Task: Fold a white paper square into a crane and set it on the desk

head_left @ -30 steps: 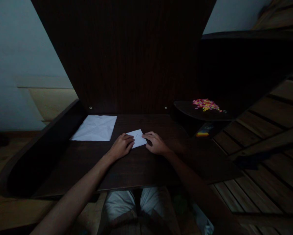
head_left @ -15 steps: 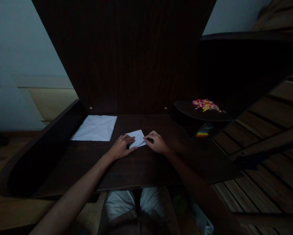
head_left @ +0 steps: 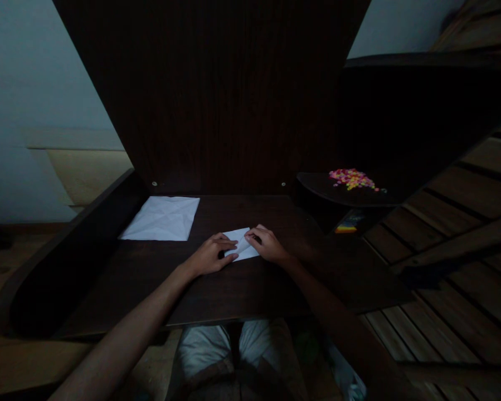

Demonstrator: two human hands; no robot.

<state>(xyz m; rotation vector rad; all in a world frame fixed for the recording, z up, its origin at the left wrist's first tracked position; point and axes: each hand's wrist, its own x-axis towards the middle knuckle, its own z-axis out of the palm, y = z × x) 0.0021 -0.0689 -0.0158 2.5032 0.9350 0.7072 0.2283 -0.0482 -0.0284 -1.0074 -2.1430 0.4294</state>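
A small folded white paper [head_left: 244,252] lies on the dark wooden desk [head_left: 242,295] in front of me. On its left side rests my left hand [head_left: 213,253], fingers stretched out and thumb apart, pressing the paper against the desk. My right hand [head_left: 267,243] has thumb and fingertips pinched together on a flap at the paper's upper right. Creases run across the paper between the two hands. Farther left lies a larger, creased white sheet [head_left: 162,218], which neither hand touches.
Colourful small pieces [head_left: 353,179] form a pile on the rounded corner shelf [head_left: 317,186] at the right. Below it sits a small dark box with a yellow-orange strip [head_left: 345,229]. A raised side panel [head_left: 66,250] bounds the desk on the left.
The folded paper has turned and shifted slightly right and toward me. My left hand has moved a little right with it, while my right hand stays pinched near the flap.
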